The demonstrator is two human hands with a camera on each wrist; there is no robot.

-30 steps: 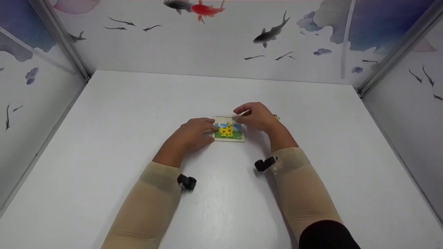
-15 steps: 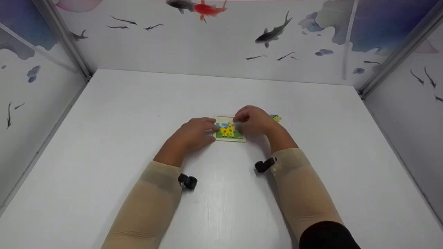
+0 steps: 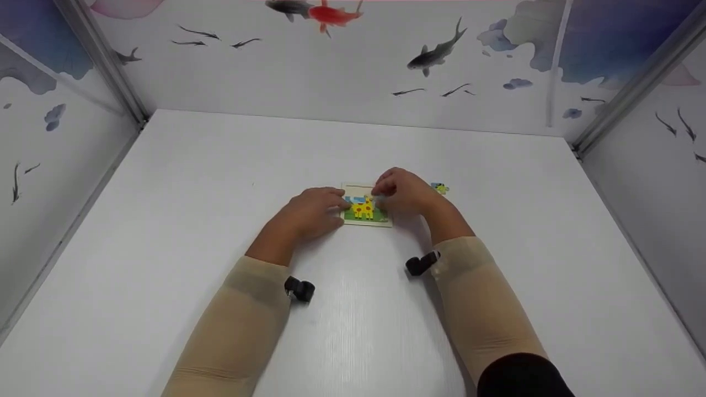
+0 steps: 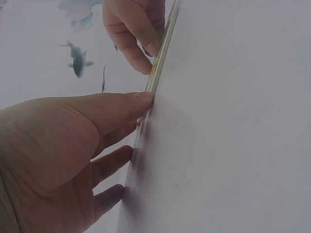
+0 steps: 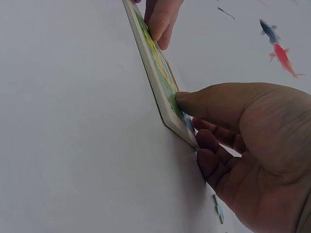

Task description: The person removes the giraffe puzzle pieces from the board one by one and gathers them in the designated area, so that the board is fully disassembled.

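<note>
A small jigsaw puzzle (image 3: pixel 363 209) with a yellow giraffe on blue and green lies flat on the white table, in a cream tray (image 5: pixel 156 94). Along its top, a strip of bare cream shows. My left hand (image 3: pixel 309 214) spans the tray's left side: the thumb touches the near edge, one finger rests on the picture, others touch the table. My right hand (image 3: pixel 405 191) is at the right side, thumb on the picture and the other fingers curled by the tray's corner. Whether a loose piece sits under those fingers is hidden.
A loose jigsaw piece (image 3: pixel 439 188), blue, yellow and green, lies just beyond my right hand. White walls (image 3: pixel 309 71) printed with fish enclose the table's back and sides. A small black camera (image 3: pixel 299 289) sits on each wrist.
My right hand has come down from above the puzzle's top right; its thumb now touches the picture. The loose piece behind it shows more. My left hand stays in place.
</note>
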